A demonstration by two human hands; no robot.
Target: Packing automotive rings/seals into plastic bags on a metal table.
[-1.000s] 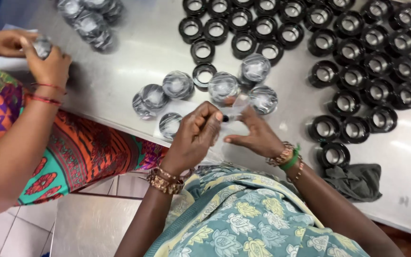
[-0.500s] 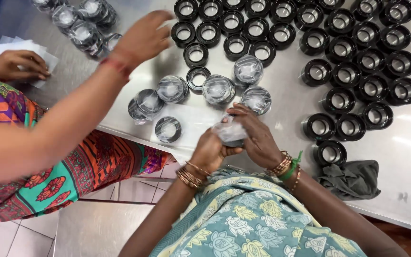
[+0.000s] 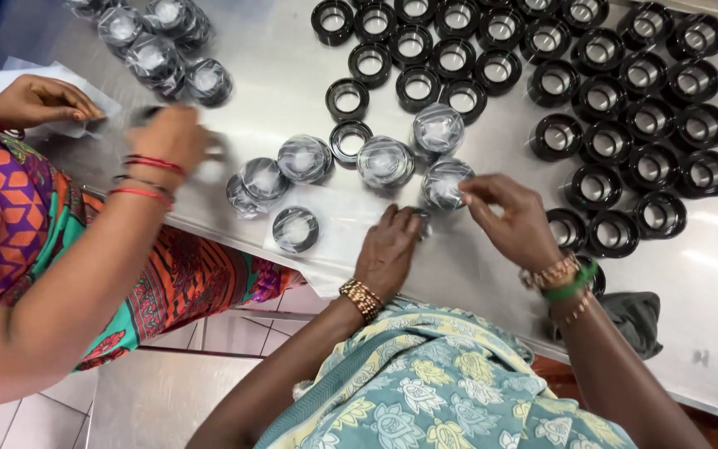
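From the left: a co-worker's blurred hand (image 3: 172,137) hovers over the table (image 3: 292,75), near wrapped rings (image 3: 305,158). My left hand (image 3: 388,249) lies palm down, fingers curled on the plastic sheet (image 3: 342,229), its fingertips beside the wrapped ring (image 3: 446,183). My right hand (image 3: 508,216) pinches that ring's wrap between thumb and forefinger. I judge the wrap wants pulling snug while the left pins the sheet flat. Bare black rings (image 3: 625,125) fill the right

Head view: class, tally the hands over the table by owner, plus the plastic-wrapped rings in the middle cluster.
Camera wearer's hands: 2
Co-worker's hands: 2
Plastic-wrapped rings, middle cluster: 7
Total: 11
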